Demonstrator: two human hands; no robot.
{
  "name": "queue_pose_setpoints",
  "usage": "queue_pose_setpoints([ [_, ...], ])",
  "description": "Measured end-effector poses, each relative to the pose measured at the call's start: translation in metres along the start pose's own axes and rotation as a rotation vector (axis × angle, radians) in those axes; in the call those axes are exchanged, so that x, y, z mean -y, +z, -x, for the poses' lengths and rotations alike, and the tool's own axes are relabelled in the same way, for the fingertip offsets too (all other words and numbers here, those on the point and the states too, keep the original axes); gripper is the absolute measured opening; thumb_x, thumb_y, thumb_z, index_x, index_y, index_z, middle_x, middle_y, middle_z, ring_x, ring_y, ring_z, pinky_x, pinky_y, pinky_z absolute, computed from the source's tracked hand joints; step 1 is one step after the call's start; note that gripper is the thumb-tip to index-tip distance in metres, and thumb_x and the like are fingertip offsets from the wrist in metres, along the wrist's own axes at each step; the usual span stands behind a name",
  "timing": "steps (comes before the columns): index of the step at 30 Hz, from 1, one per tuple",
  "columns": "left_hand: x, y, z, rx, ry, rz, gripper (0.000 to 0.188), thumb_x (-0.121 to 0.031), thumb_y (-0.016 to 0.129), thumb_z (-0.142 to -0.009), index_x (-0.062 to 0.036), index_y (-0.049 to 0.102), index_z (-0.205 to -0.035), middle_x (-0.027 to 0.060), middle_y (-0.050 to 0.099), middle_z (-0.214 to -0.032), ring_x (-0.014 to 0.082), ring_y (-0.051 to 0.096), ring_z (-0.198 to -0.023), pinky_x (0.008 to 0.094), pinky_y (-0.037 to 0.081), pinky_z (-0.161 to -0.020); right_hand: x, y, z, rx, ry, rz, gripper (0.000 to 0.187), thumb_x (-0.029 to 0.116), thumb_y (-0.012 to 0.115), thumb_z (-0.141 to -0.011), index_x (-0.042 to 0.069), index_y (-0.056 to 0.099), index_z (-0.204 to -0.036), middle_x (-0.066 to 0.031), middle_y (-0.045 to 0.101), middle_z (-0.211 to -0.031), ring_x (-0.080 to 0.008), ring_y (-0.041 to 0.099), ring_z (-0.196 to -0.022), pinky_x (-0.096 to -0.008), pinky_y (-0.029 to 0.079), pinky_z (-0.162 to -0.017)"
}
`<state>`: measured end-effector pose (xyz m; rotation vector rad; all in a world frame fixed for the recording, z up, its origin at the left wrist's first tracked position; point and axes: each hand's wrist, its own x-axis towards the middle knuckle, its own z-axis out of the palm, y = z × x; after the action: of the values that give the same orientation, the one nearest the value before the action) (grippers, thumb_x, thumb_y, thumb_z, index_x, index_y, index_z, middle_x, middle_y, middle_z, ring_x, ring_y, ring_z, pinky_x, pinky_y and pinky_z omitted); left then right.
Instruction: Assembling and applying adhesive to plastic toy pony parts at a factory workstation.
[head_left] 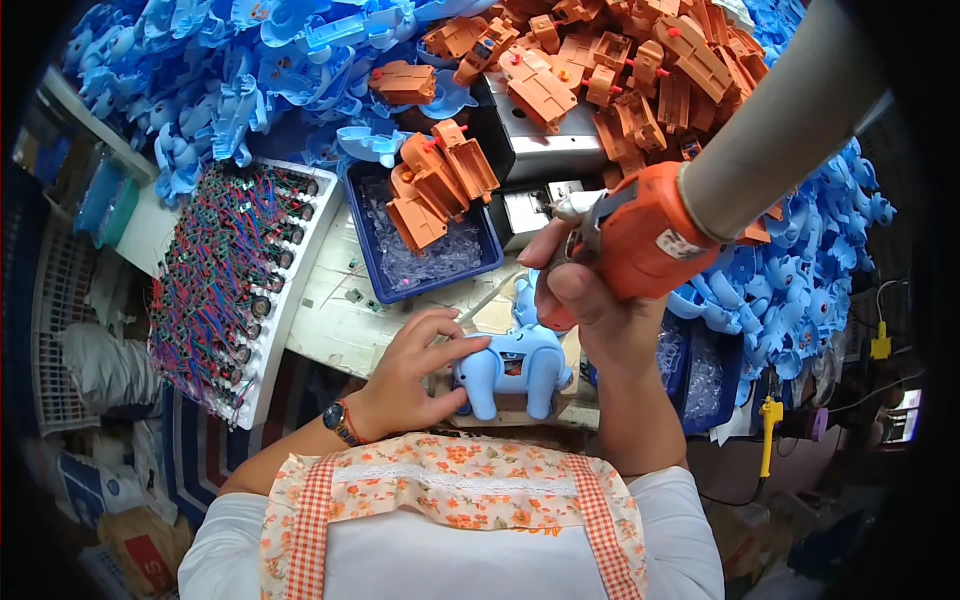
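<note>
Though large, orange tool (648,228) part-hidden.

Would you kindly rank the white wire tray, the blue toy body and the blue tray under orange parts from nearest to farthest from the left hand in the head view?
1. Blue toy body: right of the left hand, touched.
2. Blue tray: just beyond the hand.
3. White wire tray: farther, leftward.

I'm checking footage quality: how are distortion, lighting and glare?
Head view: strong fisheye curve, black corners; head view, centre: left hand and blue animal toy well lit, fairly sharp; head view, above them: whitish sheen on metal box; head view, lower right: dim.
</note>
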<state>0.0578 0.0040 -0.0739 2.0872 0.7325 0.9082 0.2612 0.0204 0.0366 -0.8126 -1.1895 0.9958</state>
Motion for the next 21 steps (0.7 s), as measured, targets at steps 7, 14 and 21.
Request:
queue_pose_setpoints([
  [7,-0.003,-0.006,-0.002,0.005,0.012,-0.010,0.059,-0.010,0.075,-0.068,-0.0145,0.066,-0.127,0.0100,0.055,-0.110,0.0359,0.053,-0.116,0.0454,0.044,-0.101,-0.004,0.003,-0.003,0.037,-0.024,-0.007,0.042,0.026,0.080,-0.083,-0.004,0.060,-0.105,-0.0117,0.066,-0.091,-0.0124,0.061,-0.061,-0.0238,0.049,-0.055],
  [14,-0.010,-0.029,-0.041,0.082,-0.066,0.110,0.045,-0.014,0.077,-0.075,-0.0083,0.069,-0.119,0.0121,0.060,-0.110,0.0296,0.058,-0.106,0.0387,0.047,-0.093,0.012,-0.006,-0.006,0.058,-0.073,-0.052,0.051,0.033,0.076,-0.088,-0.001,0.054,-0.119,-0.0152,0.066,-0.090,-0.0142,0.061,-0.056,-0.0252,0.049,-0.050],
  [21,-0.010,0.005,-0.070,-0.015,0.093,-0.123,0.015,-0.019,0.079,-0.075,-0.0093,0.075,-0.087,0.0064,0.064,-0.083,0.0268,0.062,-0.086,0.0394,0.050,-0.075,0.021,-0.002,-0.006,0.039,-0.107,-0.048,0.058,0.038,0.076,-0.087,0.000,0.053,-0.124,-0.0155,0.066,-0.088,-0.0139,0.059,-0.053,-0.0256,0.049,-0.049],
])
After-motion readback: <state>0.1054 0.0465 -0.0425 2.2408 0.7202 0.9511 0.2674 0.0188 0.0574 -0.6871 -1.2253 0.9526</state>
